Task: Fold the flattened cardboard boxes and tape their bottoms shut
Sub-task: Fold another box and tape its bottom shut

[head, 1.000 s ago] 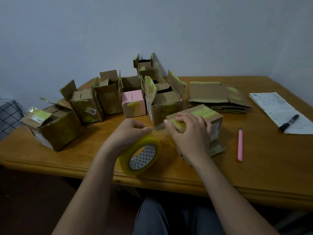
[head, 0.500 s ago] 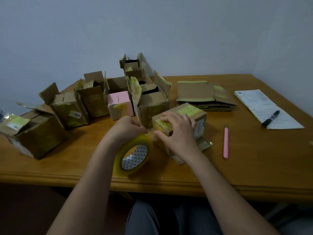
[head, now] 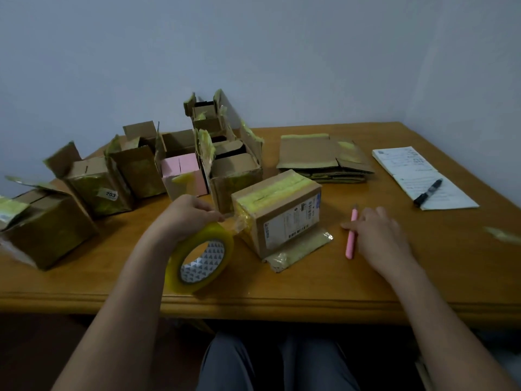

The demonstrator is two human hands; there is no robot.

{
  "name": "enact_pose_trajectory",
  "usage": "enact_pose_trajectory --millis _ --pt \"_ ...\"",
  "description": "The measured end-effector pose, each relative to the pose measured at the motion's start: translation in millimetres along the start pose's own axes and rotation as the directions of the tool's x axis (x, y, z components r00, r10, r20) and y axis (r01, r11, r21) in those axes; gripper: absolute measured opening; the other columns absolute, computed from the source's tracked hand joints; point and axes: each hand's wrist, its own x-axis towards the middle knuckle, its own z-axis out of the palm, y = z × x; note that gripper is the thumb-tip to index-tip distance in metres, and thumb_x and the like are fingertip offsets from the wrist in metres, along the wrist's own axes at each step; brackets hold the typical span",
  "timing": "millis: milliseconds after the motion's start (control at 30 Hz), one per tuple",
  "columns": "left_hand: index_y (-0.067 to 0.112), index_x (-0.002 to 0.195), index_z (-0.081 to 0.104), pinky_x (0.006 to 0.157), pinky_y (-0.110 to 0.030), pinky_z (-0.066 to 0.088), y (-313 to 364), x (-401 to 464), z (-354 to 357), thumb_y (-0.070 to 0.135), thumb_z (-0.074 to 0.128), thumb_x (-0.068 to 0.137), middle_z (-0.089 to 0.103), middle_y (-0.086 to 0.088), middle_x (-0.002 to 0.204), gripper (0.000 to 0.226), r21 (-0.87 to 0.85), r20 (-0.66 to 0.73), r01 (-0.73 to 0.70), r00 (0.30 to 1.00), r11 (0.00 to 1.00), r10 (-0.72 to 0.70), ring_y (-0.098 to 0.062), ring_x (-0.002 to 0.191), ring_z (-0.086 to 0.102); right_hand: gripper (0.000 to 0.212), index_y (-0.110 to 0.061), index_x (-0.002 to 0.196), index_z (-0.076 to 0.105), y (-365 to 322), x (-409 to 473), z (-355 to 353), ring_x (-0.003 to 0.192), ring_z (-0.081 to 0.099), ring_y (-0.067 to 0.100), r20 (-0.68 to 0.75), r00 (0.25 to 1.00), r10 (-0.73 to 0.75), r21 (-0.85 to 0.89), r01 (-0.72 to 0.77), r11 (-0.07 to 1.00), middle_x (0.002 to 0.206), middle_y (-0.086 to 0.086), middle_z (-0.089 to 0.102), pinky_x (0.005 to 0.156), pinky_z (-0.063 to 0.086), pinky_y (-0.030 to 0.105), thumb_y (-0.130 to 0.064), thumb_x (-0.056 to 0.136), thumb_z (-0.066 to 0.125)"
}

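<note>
Far-left boxes (head: 93,179): a row of about seven folded boxes standing along the far left of the table (head: 423,263), flaps up, one of them pink; the exact count is uncertain because they overlap.
Left hand (head: 183,218): grasping the tape roll (head: 200,258) from above, thumb and fingers curled over its rim, near the front edge.
Tape strip (head: 239,221): a short stretch runs from the roll to the left end of the box, not yet cut.
Box (head: 277,210): in the middle, bottom up, yellowish tape along its seam, label on the near side, one flap lying flat on the table.
Cutter (head: 351,235): one pink cutter just right of the box.
Right hand (head: 377,235): released and relaxed, fingers lying over the cutter, touching it but not yet gripping it, as far as I can see.
Flat stack (head: 324,159): several flattened boxes piled far right of centre; number not countable.
Paper (head: 423,176): one sheet at far right with one marker (head: 428,191) lying on it.
Progress: well along, I judge; this box needs its tape cut, then the stack remains.
</note>
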Motion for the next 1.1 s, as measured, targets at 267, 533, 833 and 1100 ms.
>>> enact_pose_trajectory --millis 267,533,833,1100 --pt "0.021 0.091 0.076 0.067 -0.029 0.047 -5 -9 -2 0.032 0.063 0.094 0.069 -0.005 0.092 0.017 -0.017 -0.014 -0.029 0.999 0.999 0.029 -0.02 0.087 0.062 0.02 -0.027 0.103 0.061 -12 -4 -15 0.088 0.041 0.009 -0.187 0.982 0.029 -0.064 -0.042 0.997 0.095 -0.007 0.05 0.074 0.032 0.027 -0.024 0.085 0.068" --pt "0.026 0.085 0.076 0.066 -0.029 0.047 -11 -11 -5 0.035 0.06 0.096 0.069 -0.002 0.087 0.021 -0.068 -0.015 -0.038 0.999 0.997 0.037 -0.018 0.084 0.062 0.017 -0.002 0.1 0.061 -102 -30 -49 0.063 0.058 0.005 -0.687 0.726 0.033 0.609 0.551 0.57 0.084 0.001 0.06 0.049 0.046 0.01 -0.017 0.094 0.056" --pt "0.03 0.087 0.073 0.062 -0.025 0.042 -17 -14 -10 0.032 0.056 0.098 0.066 0.005 0.091 0.021 -0.124 0.013 -0.054 0.998 0.991 0.056 -0.012 0.084 0.06 0.009 -0.016 0.095 0.072 -162 -27 -28 0.081 0.068 0.009 -0.453 0.885 -0.107 0.845 0.465 0.264 0.086 -0.01 0.069 0.06 0.058 0.026 -0.015 0.086 0.073" --pt "0.027 0.09 0.073 0.062 -0.026 0.041 -19 -12 -12 0.032 0.058 0.097 0.066 0.0 0.097 0.017 -0.158 0.04 -0.033 0.998 0.987 0.04 -0.016 0.089 0.059 0.005 -0.019 0.083 0.064 -154 -26 -31 0.075 0.063 0.008 -0.401 0.904 -0.149 0.873 0.426 0.238 0.082 -0.008 0.064 0.057 0.05 0.017 -0.016 0.083 0.069"
